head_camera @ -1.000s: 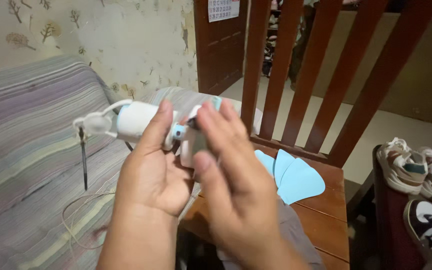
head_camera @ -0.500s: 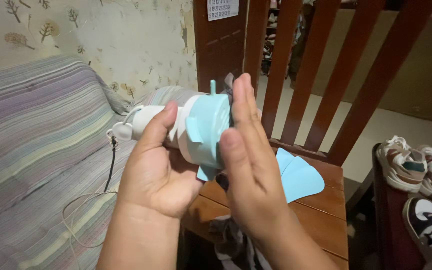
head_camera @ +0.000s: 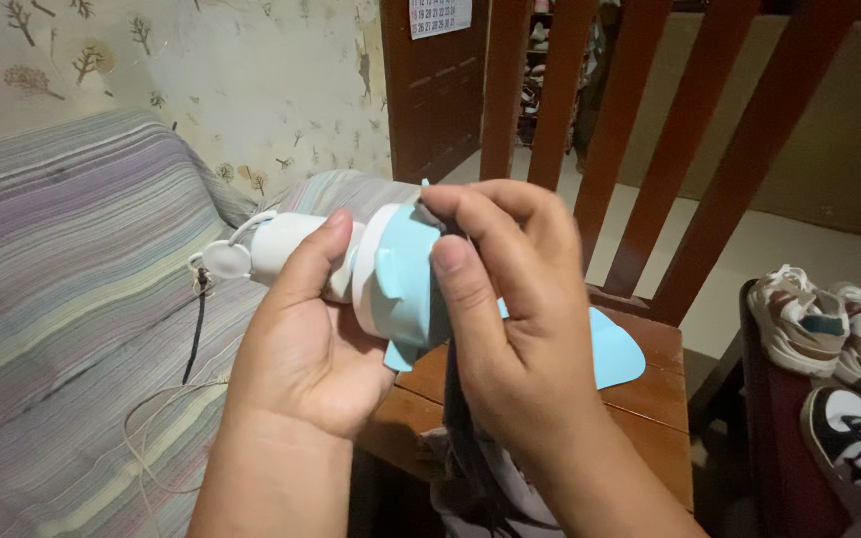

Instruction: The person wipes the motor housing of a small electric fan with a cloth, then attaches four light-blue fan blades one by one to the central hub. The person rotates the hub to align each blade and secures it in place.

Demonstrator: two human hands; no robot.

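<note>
At frame centre the right hand (head_camera: 520, 329) pinches a dark cloth (head_camera: 465, 438) against the pale blue hub (head_camera: 406, 284) of a small fan motor, while the left hand (head_camera: 301, 349) wraps its white body (head_camera: 286, 244). It looks light, rigid, smooth plastic, likely best gripped around the barrel, clear of the dangling cord (head_camera: 194, 329).
</note>
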